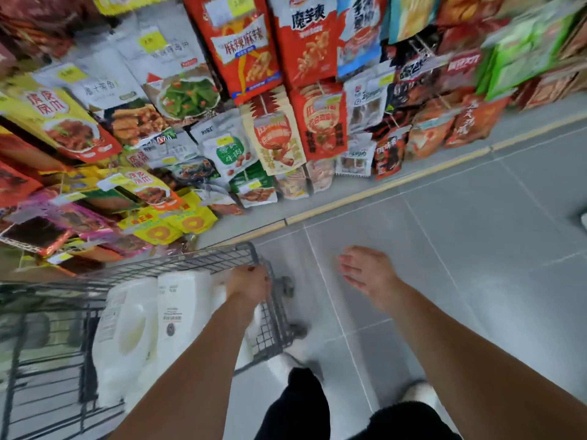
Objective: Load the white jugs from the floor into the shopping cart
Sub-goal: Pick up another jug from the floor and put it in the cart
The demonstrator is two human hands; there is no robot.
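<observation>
The step in hand looks like the placing end of a load. The left hand (247, 282) reaches into the dark grey wire shopping cart (219, 253) at its far right corner with its fingers curled downward. The back of the hand hides what they close on, so I cannot tell whether it is a jug's top or the cart's rim. Two tall white plastic jugs (127, 338) with pale labels sit side by side in the basket, touching. A further white shape (258, 317) shows under the left wrist against the cart's right wall and is probably a third jug. The right hand (365, 271) hangs outside the cart over the grey tiled floor (476, 217), fingers apart and relaxed, holding nothing. No jug shows on the floor in view, so either the load is nearly complete or the rest lie out of frame. By my judgement, the next move calls for the left hand to let go once that jug rests against its neighbours. After that the person would need to turn and look for any jug not yet loaded. The jugs look bulky and likely heavy, so each wants a firm hold on its handle. Racks of hanging snack packets (254, 90) line the cart's far side.
</observation>
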